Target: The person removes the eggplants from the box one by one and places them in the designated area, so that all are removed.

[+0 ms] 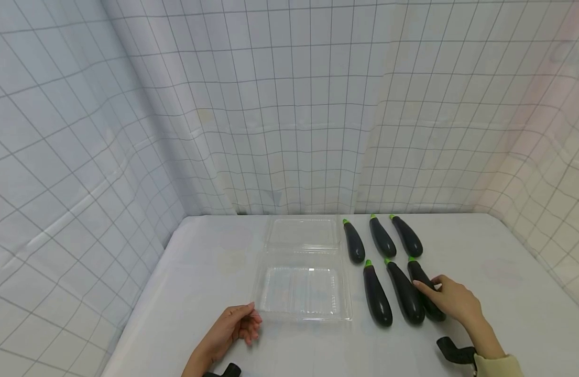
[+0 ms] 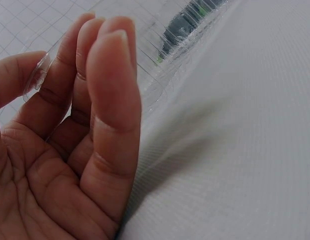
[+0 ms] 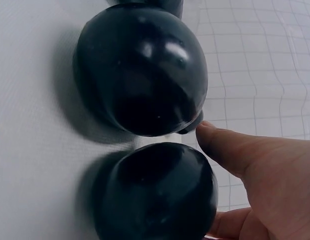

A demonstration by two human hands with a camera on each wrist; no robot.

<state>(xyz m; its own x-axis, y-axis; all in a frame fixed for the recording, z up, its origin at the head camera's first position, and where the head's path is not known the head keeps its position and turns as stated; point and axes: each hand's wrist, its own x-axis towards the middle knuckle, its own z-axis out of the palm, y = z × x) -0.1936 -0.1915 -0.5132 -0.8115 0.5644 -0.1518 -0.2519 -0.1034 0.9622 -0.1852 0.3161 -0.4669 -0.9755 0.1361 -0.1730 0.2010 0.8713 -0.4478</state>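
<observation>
My left hand (image 1: 237, 324) pinches the near left corner of an open clear plastic clamshell box (image 1: 298, 290); in the left wrist view a bit of its rim (image 2: 37, 77) shows between thumb and forefinger. The box's lid (image 1: 303, 233) lies folded back, away from me. On the right, my right hand (image 1: 456, 301) grips the near right eggplant (image 1: 434, 310), thumb on its left side and fingers on its far side. In the right wrist view that eggplant (image 3: 155, 195) sits below a neighbouring eggplant (image 3: 140, 70), and the fingers are mostly hidden behind it.
Several dark eggplants with green stem ends lie in two rows right of the box, including a near left one (image 1: 378, 296) and a far left one (image 1: 354, 242). A white table (image 1: 199, 272) carries everything. Checked white curtains (image 1: 294, 115) enclose the back and sides.
</observation>
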